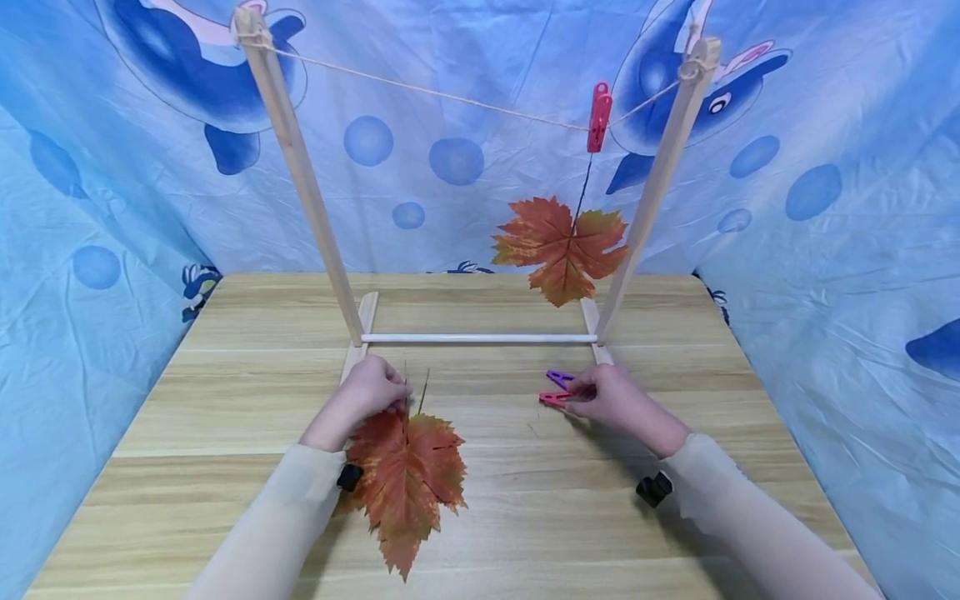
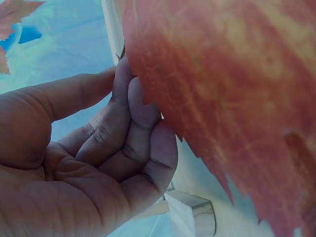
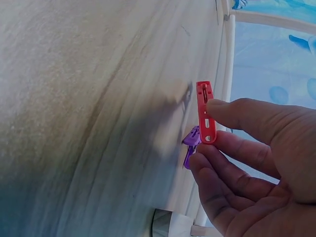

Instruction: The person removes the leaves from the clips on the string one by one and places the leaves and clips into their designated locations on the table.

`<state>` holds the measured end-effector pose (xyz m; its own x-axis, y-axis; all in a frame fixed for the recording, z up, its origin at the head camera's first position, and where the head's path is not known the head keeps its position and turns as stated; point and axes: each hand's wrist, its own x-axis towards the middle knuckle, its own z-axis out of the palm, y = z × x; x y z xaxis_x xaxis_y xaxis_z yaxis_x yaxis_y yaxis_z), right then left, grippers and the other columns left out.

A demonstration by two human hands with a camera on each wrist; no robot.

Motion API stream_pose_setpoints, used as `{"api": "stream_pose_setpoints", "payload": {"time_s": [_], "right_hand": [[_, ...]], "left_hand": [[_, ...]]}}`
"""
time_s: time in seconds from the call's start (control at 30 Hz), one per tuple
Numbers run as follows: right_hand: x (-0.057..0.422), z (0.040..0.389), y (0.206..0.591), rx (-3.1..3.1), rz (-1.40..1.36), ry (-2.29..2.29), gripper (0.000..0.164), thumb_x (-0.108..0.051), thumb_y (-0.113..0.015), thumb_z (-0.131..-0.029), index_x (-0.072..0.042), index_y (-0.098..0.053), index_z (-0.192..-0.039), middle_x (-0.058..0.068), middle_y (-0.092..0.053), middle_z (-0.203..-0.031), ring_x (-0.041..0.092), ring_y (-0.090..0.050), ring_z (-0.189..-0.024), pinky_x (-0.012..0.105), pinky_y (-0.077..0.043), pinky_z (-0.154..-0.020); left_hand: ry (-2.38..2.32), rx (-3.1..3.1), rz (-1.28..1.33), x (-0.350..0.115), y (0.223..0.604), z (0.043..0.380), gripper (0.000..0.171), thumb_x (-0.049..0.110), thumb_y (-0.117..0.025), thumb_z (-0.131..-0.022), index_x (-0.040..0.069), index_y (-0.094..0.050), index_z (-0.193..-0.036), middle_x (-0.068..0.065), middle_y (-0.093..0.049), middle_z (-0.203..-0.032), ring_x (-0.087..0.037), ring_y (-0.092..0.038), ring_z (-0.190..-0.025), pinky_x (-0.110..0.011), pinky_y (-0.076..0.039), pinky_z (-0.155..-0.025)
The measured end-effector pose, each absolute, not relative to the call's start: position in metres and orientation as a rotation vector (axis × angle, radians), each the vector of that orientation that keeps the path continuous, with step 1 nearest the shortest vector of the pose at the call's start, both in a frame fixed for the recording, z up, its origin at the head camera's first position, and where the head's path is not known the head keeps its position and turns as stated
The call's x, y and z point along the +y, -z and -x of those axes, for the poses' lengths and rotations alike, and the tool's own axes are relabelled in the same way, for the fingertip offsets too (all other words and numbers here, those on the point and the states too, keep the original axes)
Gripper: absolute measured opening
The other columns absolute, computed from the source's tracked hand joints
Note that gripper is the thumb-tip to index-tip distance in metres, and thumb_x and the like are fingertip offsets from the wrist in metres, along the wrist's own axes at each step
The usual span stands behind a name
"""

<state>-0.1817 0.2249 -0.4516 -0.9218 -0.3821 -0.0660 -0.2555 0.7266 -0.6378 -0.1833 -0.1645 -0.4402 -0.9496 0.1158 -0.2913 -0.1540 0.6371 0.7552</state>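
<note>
In the head view my left hand [image 1: 372, 387] pinches the thin stem of an orange-red artificial maple leaf [image 1: 408, 475], whose blade hangs toward me. A second stem stands beside it, and an orange edge shows under the blade near the sleeve. The leaf [image 2: 217, 98] covers much of the left wrist view, hiding part of the fingers. My right hand [image 1: 611, 400] holds a red clothespin [image 3: 206, 111] between thumb and fingers, just above the table. Right behind it is a purple clothespin [image 1: 558, 378]; whether the fingers touch it I cannot tell.
A wooden frame with two posts [image 1: 300, 175] and a white crossbar [image 1: 480, 338] stands at the back. A string [image 1: 450, 98] runs between the post tops. Near its right end a red clothespin [image 1: 598, 118] holds another maple leaf [image 1: 558, 250] by its stem.
</note>
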Motion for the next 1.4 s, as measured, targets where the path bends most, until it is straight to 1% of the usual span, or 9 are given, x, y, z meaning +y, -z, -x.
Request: {"api": "stream_pose_setpoints", "payload": {"time_s": [0.17,0.37,0.7,0.9,1.03,1.17,1.27,1.3,1.4], "right_hand": [[0.225,0.181,0.452,2.742,0.478,0.931,0.018,-0.008,-0.084,-0.084,-0.003,-0.08,-0.102,-0.003,-0.068,-0.082,0.013,-0.057,-0.066,0.031,-0.05,-0.057],[0.226,0.183,0.455,2.749,0.473,0.877,0.02,-0.01,-0.084,-0.085,-0.003,-0.079,-0.103,-0.002,-0.068,-0.082,0.013,-0.056,-0.066,0.031,-0.05,-0.058],[0.226,0.184,0.455,2.74,0.439,0.793,0.021,-0.011,-0.085,-0.084,-0.003,-0.079,-0.104,-0.002,-0.068,-0.084,0.013,-0.06,-0.073,0.033,-0.053,-0.068],[0.228,0.185,0.456,2.746,0.478,0.803,0.021,-0.011,-0.085,-0.084,-0.003,-0.079,-0.102,-0.002,-0.069,-0.084,0.012,-0.061,-0.074,0.034,-0.053,-0.069],[0.229,0.185,0.456,2.743,0.463,0.8,0.022,-0.013,-0.085,-0.085,-0.004,-0.079,-0.104,-0.002,-0.069,-0.086,0.012,-0.061,-0.076,0.035,-0.054,-0.07],[0.23,0.185,0.454,2.753,0.472,0.823,0.022,-0.015,-0.084,-0.086,-0.004,-0.079,-0.104,-0.001,-0.07,-0.086,0.013,-0.06,-0.072,0.033,-0.053,-0.066],[0.23,0.183,0.45,2.772,0.492,0.858,0.02,-0.017,-0.084,-0.087,-0.004,-0.079,-0.102,-0.001,-0.07,-0.085,0.014,-0.059,-0.07,0.033,-0.052,-0.063],[0.23,0.183,0.448,2.778,0.504,0.875,0.019,-0.017,-0.083,-0.087,-0.004,-0.08,-0.101,-0.001,-0.07,-0.085,0.015,-0.059,-0.071,0.033,-0.052,-0.063],[0.23,0.181,0.441,2.778,0.516,0.93,0.022,-0.016,-0.081,-0.089,-0.001,-0.079,-0.105,0.005,-0.072,-0.093,0.019,-0.064,-0.08,0.038,-0.056,-0.069]], "left_hand": [[-1.158,2.583,0.027,-0.166,0.444,0.185,0.018,0.006,-0.07,-0.095,-0.005,-0.075,-0.081,-0.009,-0.07,-0.066,-0.018,-0.067,-0.059,-0.029,-0.052,-0.059],[-1.153,2.587,0.038,-0.166,0.445,0.187,0.017,0.006,-0.07,-0.095,-0.005,-0.075,-0.083,-0.008,-0.07,-0.066,-0.019,-0.067,-0.059,-0.03,-0.053,-0.058],[-1.175,2.571,0.039,-0.164,0.445,0.187,0.017,0.004,-0.07,-0.094,-0.006,-0.075,-0.082,-0.01,-0.069,-0.066,-0.021,-0.066,-0.058,-0.034,-0.054,-0.058],[-1.163,2.574,0.042,-0.164,0.443,0.187,0.017,0.006,-0.07,-0.094,-0.005,-0.076,-0.082,-0.01,-0.07,-0.067,-0.022,-0.067,-0.059,-0.032,-0.053,-0.056],[-1.165,2.566,0.063,-0.167,0.442,0.187,0.017,0.008,-0.071,-0.094,-0.004,-0.077,-0.083,-0.011,-0.07,-0.069,-0.022,-0.067,-0.062,-0.034,-0.054,-0.057],[-1.197,2.561,0.07,-0.171,0.439,0.187,0.017,0.007,-0.069,-0.094,-0.005,-0.077,-0.085,-0.012,-0.071,-0.074,-0.023,-0.068,-0.067,-0.033,-0.054,-0.058],[-1.21,2.575,0.048,-0.174,0.436,0.187,0.017,0.009,-0.067,-0.096,-0.004,-0.078,-0.092,-0.012,-0.072,-0.083,-0.024,-0.067,-0.073,-0.034,-0.054,-0.06],[-1.212,2.592,0.03,-0.174,0.435,0.187,0.017,0.01,-0.067,-0.096,-0.003,-0.079,-0.095,-0.011,-0.072,-0.086,-0.024,-0.067,-0.075,-0.035,-0.054,-0.062],[-1.225,2.665,-0.058,-0.174,0.431,0.187,0.02,0.012,-0.068,-0.097,-0.003,-0.077,-0.105,-0.011,-0.072,-0.094,-0.025,-0.067,-0.084,-0.039,-0.056,-0.071]]}}
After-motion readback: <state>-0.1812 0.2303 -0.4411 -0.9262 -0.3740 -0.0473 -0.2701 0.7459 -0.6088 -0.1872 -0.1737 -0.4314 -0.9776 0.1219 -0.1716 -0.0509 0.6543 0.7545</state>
